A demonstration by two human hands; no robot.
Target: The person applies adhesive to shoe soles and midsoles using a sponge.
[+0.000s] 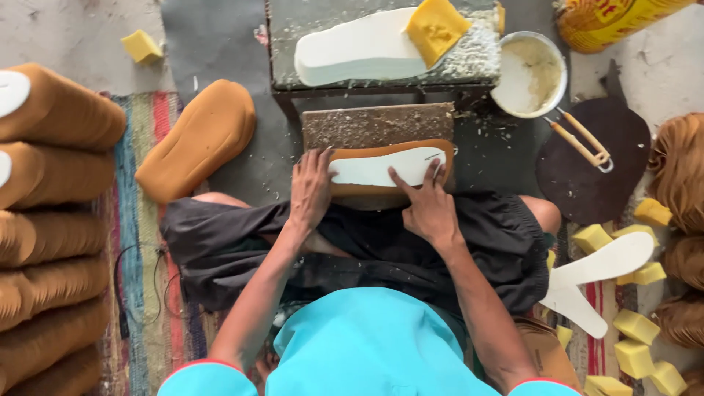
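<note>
both hands press a white foam sole-shaped insole (378, 168) onto a tan sole piece (440, 149) on a rough wooden block (378, 125). the left hand (311, 192) lies flat with fingers spread; the right hand (427, 205) splays its fingers and grips nothing. uneven pressure could likely shift the insole off-centre.

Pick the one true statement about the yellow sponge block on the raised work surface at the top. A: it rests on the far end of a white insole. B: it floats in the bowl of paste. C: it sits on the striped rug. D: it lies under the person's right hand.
A: the yellow sponge block lies on the end of the white insole on the raised surface, beside the paste bowl, not in it.
</note>
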